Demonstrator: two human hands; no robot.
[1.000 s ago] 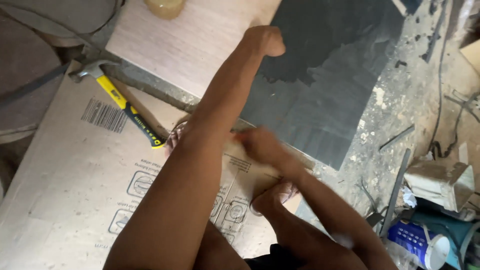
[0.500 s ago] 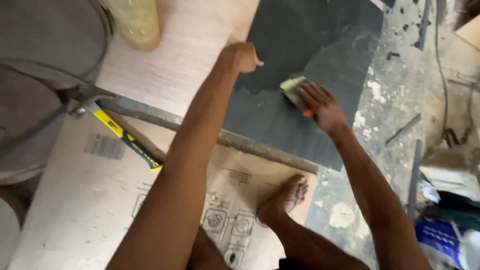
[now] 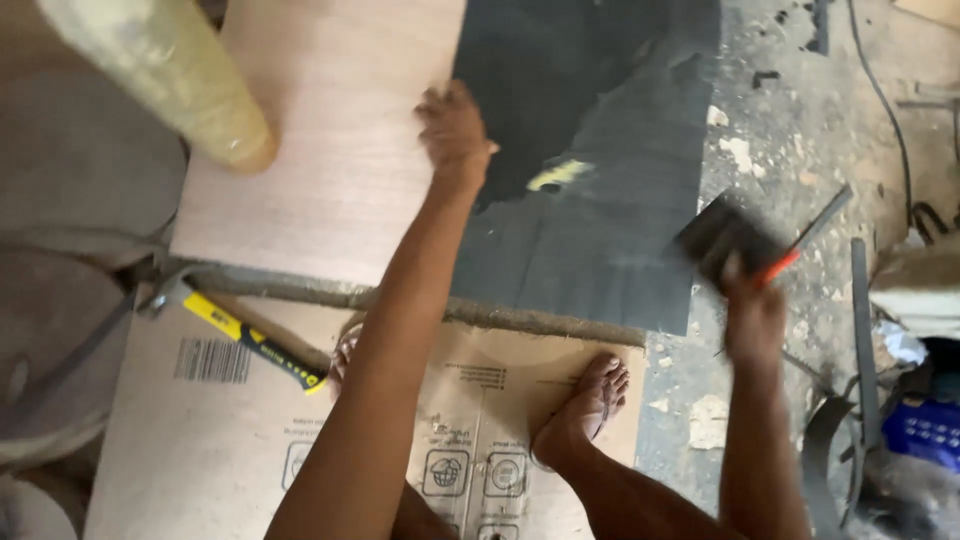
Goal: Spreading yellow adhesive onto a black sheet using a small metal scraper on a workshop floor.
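**Left hand flat on dark sheet, right hand lifted with a scraper**

Left hand (image 3: pixel 455 130) pressed palm-down, fingers spread, right at the seam where the dark sheet (image 3: pixel 600 200) meets the bare plywood board (image 3: pixel 330 170). Dark sheet lying flat over the right part of the board, a yellowish smear (image 3: pixel 558 175) near its middle. Right hand (image 3: pixel 752 305) raised off to the right, clear of the sheet, above the gritty floor (image 3: pixel 790 130), gripping a flat dark scraper (image 3: pixel 722 235) with a red-orange handle; blurred, so the tool's exact kind possibly otherwise. Bare foot (image 3: pixel 585 405) planted on flattened cardboard (image 3: pixel 210 440) just below the board's near edge. Yellow-and-black hammer (image 3: pixel 240 335) resting on the cardboard to the left. Pale yellowish cylinder (image 3: pixel 165 80) leaning over the board's upper left corner.
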